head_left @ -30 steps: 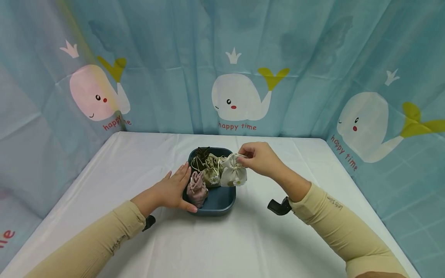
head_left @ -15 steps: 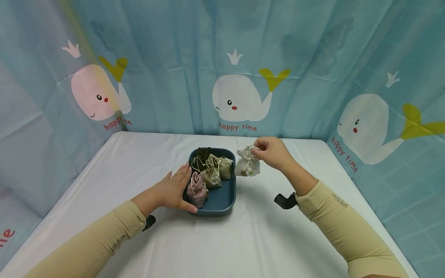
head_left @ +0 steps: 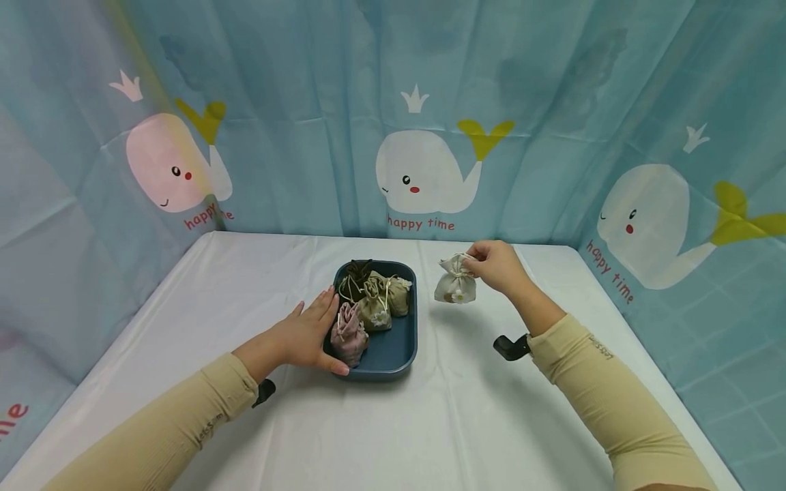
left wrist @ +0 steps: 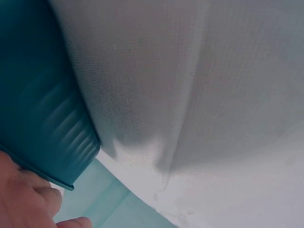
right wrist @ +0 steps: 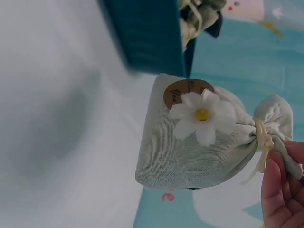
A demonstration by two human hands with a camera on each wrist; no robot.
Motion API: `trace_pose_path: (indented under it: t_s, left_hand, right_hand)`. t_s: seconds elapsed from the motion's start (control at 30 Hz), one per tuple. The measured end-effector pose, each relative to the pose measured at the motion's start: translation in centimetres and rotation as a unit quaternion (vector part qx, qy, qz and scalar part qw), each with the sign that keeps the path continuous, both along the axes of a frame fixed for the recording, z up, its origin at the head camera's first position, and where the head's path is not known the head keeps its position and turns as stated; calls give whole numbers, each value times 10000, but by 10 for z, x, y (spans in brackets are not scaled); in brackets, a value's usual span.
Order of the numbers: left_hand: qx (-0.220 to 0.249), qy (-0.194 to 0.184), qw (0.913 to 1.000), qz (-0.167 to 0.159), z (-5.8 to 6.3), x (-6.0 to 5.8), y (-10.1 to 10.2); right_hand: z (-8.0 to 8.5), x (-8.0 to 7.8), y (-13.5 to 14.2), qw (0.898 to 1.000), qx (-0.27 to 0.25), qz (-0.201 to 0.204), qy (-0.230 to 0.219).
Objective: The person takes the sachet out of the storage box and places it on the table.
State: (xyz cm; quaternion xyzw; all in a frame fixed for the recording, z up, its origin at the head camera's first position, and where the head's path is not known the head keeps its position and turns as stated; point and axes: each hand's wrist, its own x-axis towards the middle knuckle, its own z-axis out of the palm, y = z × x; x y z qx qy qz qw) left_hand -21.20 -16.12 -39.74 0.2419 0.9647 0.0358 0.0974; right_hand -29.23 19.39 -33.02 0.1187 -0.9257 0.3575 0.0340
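A white drawstring pouch (head_left: pixel 454 285) hangs above the table, right of the bin; my right hand (head_left: pixel 499 266) pinches its gathered neck. In the right wrist view the pouch (right wrist: pixel 190 159) shows a white cloth daisy, a brown oval label and a cream cord. My left hand (head_left: pixel 307 334) lies with fingers spread against the left wall of the dark blue bin (head_left: pixel 393 358). Inside the bin sit a pink pouch (head_left: pixel 348 341), two olive-beige pouches, one in front (head_left: pixel 374 314) and one behind (head_left: pixel 398 297), and a dark brown pouch (head_left: pixel 354 278) at the back left.
A white cloth covers the table (head_left: pixel 393 436). Behind it and at both sides hangs a light blue curtain (head_left: pixel 295 157) with printed whales. Black wrist cameras sit under both sleeves, the right camera (head_left: pixel 511 348) standing out over the tabletop.
The white pouch has moved with my right hand from over the bin's right edge, rightward and slightly back. My left hand and the bin have stayed in place.
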Motion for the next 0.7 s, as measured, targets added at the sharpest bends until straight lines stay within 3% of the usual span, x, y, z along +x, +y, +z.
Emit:
trace_pose_path:
  t_s: [0.37, 0.7]
  left_hand:
    - [11, -27, 10000, -12, 0, 0, 0]
    - [10, -104, 9999, -17, 0, 0, 0]
  right_hand:
    - [-23, -14, 7, 9993, 293, -216, -128]
    - [-41, -20, 6, 9984, 536, -143, -117]
